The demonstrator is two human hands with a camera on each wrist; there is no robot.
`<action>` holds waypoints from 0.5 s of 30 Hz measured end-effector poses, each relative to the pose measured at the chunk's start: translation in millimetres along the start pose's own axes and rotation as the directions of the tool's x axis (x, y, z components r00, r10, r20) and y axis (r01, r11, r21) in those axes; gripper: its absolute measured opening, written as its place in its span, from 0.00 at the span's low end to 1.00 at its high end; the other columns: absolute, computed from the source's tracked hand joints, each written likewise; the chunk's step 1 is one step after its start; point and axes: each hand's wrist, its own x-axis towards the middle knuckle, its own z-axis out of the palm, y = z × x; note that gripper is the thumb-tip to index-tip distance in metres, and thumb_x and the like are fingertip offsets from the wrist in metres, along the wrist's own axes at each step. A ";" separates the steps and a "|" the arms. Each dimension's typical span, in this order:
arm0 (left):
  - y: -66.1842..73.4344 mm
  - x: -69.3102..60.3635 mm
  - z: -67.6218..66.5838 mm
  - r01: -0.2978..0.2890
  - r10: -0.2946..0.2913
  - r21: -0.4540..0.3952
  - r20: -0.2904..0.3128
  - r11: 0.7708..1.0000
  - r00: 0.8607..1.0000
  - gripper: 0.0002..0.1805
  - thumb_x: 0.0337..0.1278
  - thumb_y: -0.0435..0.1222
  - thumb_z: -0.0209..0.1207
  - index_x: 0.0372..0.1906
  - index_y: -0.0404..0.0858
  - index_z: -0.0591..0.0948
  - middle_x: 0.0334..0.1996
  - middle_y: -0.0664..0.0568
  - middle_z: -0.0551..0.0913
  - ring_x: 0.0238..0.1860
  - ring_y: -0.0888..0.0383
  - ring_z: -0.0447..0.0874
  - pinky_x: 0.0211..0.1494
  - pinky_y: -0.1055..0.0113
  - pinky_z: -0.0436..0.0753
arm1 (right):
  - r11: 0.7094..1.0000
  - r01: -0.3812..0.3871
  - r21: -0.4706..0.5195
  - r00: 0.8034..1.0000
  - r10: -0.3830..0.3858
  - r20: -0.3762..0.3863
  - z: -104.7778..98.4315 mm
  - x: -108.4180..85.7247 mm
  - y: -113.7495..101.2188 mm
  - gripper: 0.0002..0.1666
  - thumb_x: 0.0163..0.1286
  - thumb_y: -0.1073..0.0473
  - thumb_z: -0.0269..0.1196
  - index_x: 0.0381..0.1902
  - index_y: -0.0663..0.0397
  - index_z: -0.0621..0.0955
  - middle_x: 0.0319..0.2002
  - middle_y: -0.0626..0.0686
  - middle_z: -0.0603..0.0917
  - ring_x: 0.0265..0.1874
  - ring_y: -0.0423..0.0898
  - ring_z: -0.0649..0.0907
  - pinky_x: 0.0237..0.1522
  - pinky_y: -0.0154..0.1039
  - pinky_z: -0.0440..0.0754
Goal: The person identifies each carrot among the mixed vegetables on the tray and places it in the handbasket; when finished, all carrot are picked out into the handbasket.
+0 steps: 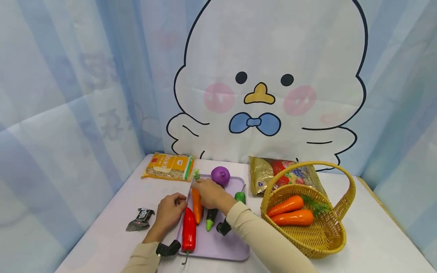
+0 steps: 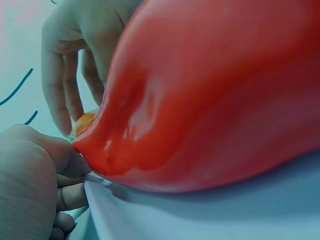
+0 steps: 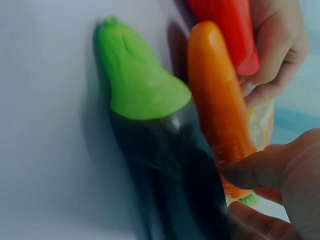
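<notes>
On the lilac tray (image 1: 225, 246) lies an orange carrot (image 1: 197, 204) with a green top. My right hand (image 1: 211, 193) pinches it near the leafy end; in the right wrist view the thumb (image 3: 245, 170) presses its side. At the tray's left edge is my left hand (image 1: 170, 212), its fingers bent and its thumb and fingers at the rim, beside the tip of a red chili pepper (image 1: 189, 231). An eggplant (image 3: 165, 165) with a green cap lies alongside the carrot. A purple onion-like ball (image 1: 220, 176) and a green pepper (image 1: 240, 196) are farther back.
A yellow wicker basket (image 1: 307, 248) with a tall handle holds two carrots (image 1: 290, 212) at the right. Behind it lies a gold packet (image 1: 261, 174). A yellow grain bag (image 1: 168, 166) sits at back left, and a small black wrapped packet (image 1: 140, 220) left of the tray.
</notes>
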 end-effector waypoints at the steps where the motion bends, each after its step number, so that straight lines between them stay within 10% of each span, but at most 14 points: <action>1: 0.1 -0.1 -0.1 0.002 -0.002 0.002 0.000 1.000 1.000 0.08 0.55 0.35 0.62 0.39 0.39 0.87 0.25 0.56 0.79 0.29 0.58 0.74 0.36 0.63 0.72 | 1.000 0.002 -0.010 1.000 -0.002 0.005 0.8 0.1 1.2 0.31 0.66 0.65 0.66 0.66 0.42 0.79 0.66 0.51 0.77 0.57 0.49 0.81 0.60 0.41 0.80; 15: 0.7 -0.5 0.4 0.025 -0.025 0.010 0.006 1.000 1.000 0.08 0.56 0.36 0.62 0.40 0.40 0.87 0.25 0.55 0.79 0.29 0.58 0.73 0.37 0.63 0.71 | 0.996 0.041 -0.074 0.996 -0.035 0.079 8.8 -0.7 6.0 0.26 0.66 0.63 0.68 0.61 0.36 0.83 0.56 0.52 0.78 0.46 0.48 0.81 0.57 0.39 0.81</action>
